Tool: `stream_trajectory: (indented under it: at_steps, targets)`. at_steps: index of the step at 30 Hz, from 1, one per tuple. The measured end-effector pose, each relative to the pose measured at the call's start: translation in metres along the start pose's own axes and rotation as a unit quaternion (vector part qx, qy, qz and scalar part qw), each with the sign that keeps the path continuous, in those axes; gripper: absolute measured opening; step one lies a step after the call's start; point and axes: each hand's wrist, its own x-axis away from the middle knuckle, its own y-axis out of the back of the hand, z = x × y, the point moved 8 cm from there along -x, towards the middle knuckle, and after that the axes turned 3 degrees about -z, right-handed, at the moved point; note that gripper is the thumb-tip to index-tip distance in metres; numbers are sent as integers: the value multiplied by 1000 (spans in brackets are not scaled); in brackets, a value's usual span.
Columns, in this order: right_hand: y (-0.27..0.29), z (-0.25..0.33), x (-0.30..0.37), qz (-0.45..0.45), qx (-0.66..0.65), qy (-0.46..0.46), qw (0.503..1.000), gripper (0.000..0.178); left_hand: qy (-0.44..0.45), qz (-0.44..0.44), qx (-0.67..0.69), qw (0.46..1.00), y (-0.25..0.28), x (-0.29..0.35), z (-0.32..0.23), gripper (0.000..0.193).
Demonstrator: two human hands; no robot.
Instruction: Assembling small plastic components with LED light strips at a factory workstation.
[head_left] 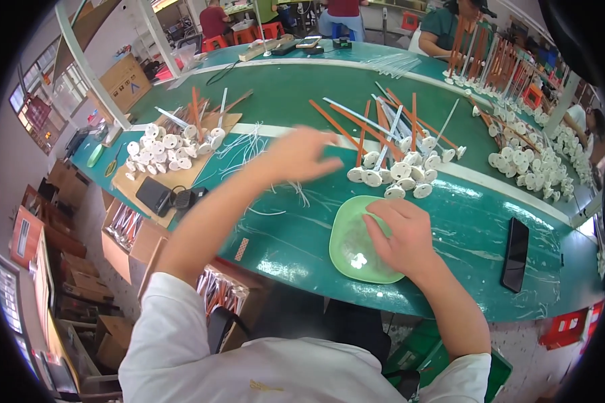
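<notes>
My left hand [302, 156] reaches across the table above a bundle of loose white strips [245, 149]. Its thumb stands apart from its fingers, nothing shows in it, and motion blurs it slightly. My right hand [405, 236] is over the right side of a light green rounded tray [346, 232], its fingers curled and the thumb tip near the index finger. Whatever those fingertips may hold is too small to make out. A small bright white patch lies in the tray. Beyond it is a pile of rods with round white bases [400, 171], some orange-brown, some pale.
Another pile of white-based rods [161, 148] lies on cardboard at left, beside a black box-shaped device [154, 196]. A black phone [515, 255] is at right. More rods [517, 164] lie far right. Open cartons of rods [128, 232] stand below the left edge. Other people sit beyond.
</notes>
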Motion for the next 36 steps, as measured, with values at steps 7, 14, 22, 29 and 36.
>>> stream_trajectory:
  at_steps: [7,14,22,29,36]
  targets:
    - [-7,-4,5,21,-6,3,1000,14,-67,-3,22,998,-56,-6,-39,39]
    - [-9,0,6,38,-20,18,999,14,-58,-151,63,985,-25,10,-23,23]
    - [4,0,-4,-46,15,18,999,18,-14,-333,187,924,17,22,-19,17]
    - [25,-2,-6,-126,-19,-13,992,32,-91,-104,634,761,-33,31,-88,29]
    - [23,4,-5,-110,11,54,992,34,-145,-105,520,835,-22,33,-91,47]
